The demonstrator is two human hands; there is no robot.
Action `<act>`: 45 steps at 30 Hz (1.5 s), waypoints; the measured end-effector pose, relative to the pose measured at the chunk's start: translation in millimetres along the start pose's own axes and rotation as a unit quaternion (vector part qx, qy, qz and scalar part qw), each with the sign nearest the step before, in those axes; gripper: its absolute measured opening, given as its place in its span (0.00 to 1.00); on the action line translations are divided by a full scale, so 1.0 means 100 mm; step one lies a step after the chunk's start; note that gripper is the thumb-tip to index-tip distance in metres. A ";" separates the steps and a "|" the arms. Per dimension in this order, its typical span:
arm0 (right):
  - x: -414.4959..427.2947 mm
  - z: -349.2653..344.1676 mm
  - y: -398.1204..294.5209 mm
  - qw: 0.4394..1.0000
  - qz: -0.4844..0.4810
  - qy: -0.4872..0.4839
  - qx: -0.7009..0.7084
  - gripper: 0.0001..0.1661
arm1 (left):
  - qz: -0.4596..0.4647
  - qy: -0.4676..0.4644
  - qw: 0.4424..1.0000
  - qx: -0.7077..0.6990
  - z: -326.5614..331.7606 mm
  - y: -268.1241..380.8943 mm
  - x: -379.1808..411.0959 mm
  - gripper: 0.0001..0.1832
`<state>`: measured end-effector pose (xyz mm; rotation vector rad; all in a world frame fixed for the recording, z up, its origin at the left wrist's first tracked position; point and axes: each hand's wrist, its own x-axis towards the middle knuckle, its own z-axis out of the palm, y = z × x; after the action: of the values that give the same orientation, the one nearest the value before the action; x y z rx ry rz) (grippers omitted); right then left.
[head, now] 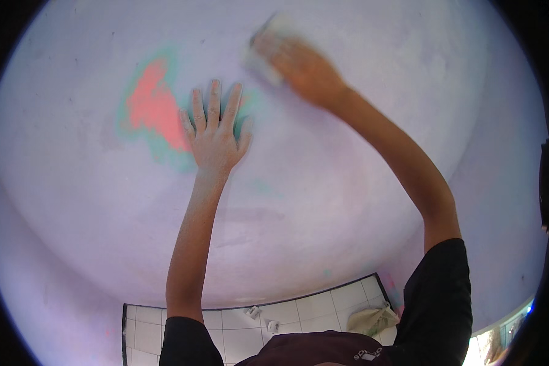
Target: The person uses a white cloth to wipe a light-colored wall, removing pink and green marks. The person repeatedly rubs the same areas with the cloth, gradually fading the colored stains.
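Observation:
My left hand (216, 139) lies flat on a pale lilac painted wall (347, 192), fingers spread, its back coated in whitish dust. It holds nothing. Beside its little finger is an irregular salmon-pink patch (150, 103) edged in teal (162, 153), and more teal shows around the fingers and thumb. Higher up and to the right, my right hand (309, 68) presses a pale sheet or pad (261, 67) against the wall. Motion blurs both, so the exact material cannot be told. The fingers cover part of it.
Below the wall is a floor of white tiles (315, 306) with a dark border. Two small white items (253, 312) and a beige cloth or sack (373, 321) lie there. A dark object (547, 187) is at the far right, above a bright opening (489, 345).

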<state>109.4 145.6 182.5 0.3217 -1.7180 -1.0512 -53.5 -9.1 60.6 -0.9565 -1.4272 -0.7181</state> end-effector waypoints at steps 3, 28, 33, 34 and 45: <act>0.06 -0.11 0.16 0.999 -0.042 0.007 -0.006 0.23 | 0.011 0.004 1.000 0.012 -0.12 0.01 0.05 0.34; -0.22 -0.04 -0.50 0.998 0.058 0.024 0.029 0.26 | 0.014 0.003 1.000 -0.005 -0.07 0.10 -0.12 0.42; -0.23 -0.23 0.12 0.974 0.207 0.063 -0.063 0.29 | 0.006 -0.002 1.000 -0.013 -0.04 0.14 -0.09 0.42; -0.21 -0.13 -0.06 0.978 0.199 0.055 -0.040 0.31 | 0.000 -0.007 1.000 -0.018 -0.03 0.16 -0.10 0.41; -0.32 0.14 -0.18 0.980 0.186 0.035 -0.063 0.25 | 0.020 0.007 1.000 -0.013 0.04 0.25 -0.17 0.42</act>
<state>106.0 162.9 147.7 -0.0446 -1.5626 -0.8566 -34.9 3.8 40.4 -0.9965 -1.3857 -0.7134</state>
